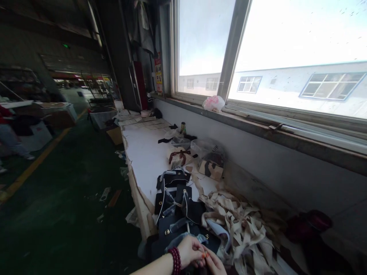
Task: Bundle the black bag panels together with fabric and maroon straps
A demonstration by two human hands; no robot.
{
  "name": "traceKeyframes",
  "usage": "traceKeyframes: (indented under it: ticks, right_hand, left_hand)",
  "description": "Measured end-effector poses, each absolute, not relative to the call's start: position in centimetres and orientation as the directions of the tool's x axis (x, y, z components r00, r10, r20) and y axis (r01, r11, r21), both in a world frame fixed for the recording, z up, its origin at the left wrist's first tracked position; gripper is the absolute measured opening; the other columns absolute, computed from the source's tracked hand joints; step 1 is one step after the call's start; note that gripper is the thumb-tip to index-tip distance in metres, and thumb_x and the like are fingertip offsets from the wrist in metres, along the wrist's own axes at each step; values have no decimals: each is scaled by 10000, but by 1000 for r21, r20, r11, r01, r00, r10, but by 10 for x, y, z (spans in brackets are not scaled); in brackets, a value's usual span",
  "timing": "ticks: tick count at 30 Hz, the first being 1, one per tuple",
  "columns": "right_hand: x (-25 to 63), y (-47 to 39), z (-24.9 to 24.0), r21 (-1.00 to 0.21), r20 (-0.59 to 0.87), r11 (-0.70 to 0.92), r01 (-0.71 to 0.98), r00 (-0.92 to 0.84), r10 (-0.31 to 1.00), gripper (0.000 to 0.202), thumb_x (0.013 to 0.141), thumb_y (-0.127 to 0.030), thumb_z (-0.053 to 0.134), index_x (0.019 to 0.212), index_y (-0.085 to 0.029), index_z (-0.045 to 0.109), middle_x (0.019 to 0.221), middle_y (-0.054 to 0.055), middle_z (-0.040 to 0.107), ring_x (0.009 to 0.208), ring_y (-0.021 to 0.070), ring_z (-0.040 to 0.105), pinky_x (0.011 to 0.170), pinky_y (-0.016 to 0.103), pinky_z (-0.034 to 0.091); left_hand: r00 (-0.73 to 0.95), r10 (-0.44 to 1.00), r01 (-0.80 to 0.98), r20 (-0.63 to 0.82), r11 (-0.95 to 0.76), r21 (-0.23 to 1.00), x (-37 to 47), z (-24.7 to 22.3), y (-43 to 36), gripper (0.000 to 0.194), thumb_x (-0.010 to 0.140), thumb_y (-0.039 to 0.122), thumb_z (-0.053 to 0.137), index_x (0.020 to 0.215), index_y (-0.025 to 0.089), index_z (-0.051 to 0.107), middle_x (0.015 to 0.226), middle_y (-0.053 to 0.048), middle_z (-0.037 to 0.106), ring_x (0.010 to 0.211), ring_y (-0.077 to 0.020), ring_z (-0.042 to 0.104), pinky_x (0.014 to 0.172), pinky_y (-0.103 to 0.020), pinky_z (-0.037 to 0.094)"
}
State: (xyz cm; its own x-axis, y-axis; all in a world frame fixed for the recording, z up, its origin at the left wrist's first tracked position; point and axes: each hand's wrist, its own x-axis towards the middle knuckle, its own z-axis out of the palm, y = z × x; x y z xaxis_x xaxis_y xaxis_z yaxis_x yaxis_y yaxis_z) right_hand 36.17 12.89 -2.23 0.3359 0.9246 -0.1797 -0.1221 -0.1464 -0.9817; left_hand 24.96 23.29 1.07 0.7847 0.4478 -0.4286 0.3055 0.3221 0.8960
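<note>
My left hand (187,250), with a dark red bead bracelet (175,260) on its wrist, is at the bottom of the view with its fingers pinched. Against it, fingertip to fingertip, is my right hand (213,263), also closed. Whatever lies between the fingers is too small to make out. Just beyond the hands, several black bag pieces (169,225) with gold-coloured clasps and plastic-wrapped handles overlap on the long table (140,152). To the right of them is a heap of beige fabric strips (241,221).
Farther along the table are a clear plastic bag (210,149), a bundle of striped pieces (179,158) and a small can (182,127). A pink-and-white bag (213,103) sits on the windowsill. Scraps (114,198) litter the green floor. A person (11,137) is at far left.
</note>
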Motion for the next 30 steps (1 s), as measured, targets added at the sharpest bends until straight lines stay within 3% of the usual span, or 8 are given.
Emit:
traceKeyframes:
  ticks: [4,6,10,14,18,22,26,30]
  right_hand:
    - [364,119,-20,-963,-207,-139,-231,303,930,646,631,-735,601,990,-214,730,1032,150,705,983,304,660,925,451,494]
    - [361,115,-21,-975,-185,-129,-181,344,921,592,684,-682,604,966,-175,719,1001,152,706,951,281,658,913,423,489]
    - [353,110,-15,-980,-74,-149,129,460,885,414,837,-533,471,776,-153,622,756,98,655,727,207,611,713,336,493]
    - [343,105,-2,-892,75,-226,391,621,781,275,880,-356,355,757,-176,522,773,71,590,724,177,552,708,313,464]
    - [332,102,9,-947,-9,-229,225,692,721,273,901,-334,340,811,-160,530,810,70,601,773,166,564,734,288,463]
    - [329,103,16,-982,-81,-172,80,643,762,238,845,-332,541,977,-146,609,908,61,659,836,162,597,767,259,462]
    - [331,102,21,-954,-82,-240,180,612,787,82,798,-181,560,792,-159,638,793,31,651,766,153,571,732,250,428]
    - [327,99,23,-933,74,-180,311,658,749,54,788,-129,546,804,-174,573,897,37,604,841,150,551,780,257,431]
  left_hand:
    - [800,436,315,-412,278,907,252,23,231,546,522,520,818,868,182,563,511,39,614,502,-183,623,594,-346,498]
    - [785,450,338,-426,266,903,254,24,230,557,504,512,825,836,188,517,492,43,607,485,-181,617,551,-327,492]
    - [749,473,384,-463,259,886,257,23,228,538,491,550,795,727,201,459,529,-4,639,505,-186,626,507,-297,468]
    - [727,527,374,-439,233,898,256,27,231,473,543,572,742,700,174,541,605,-20,647,596,-186,639,583,-307,486]
    - [726,549,370,-414,195,908,253,32,233,411,586,508,725,734,135,636,631,-28,650,614,-190,622,630,-321,490]
    - [736,563,363,-376,140,921,250,30,235,327,609,442,716,717,138,666,664,-32,657,644,-186,605,608,-293,462]
    - [759,557,335,-337,109,936,250,21,237,331,609,454,717,713,164,596,600,9,607,580,-149,559,557,-254,416]
    - [768,555,319,-319,100,943,251,14,237,357,632,457,701,744,202,477,553,76,507,490,-113,489,493,-225,376]
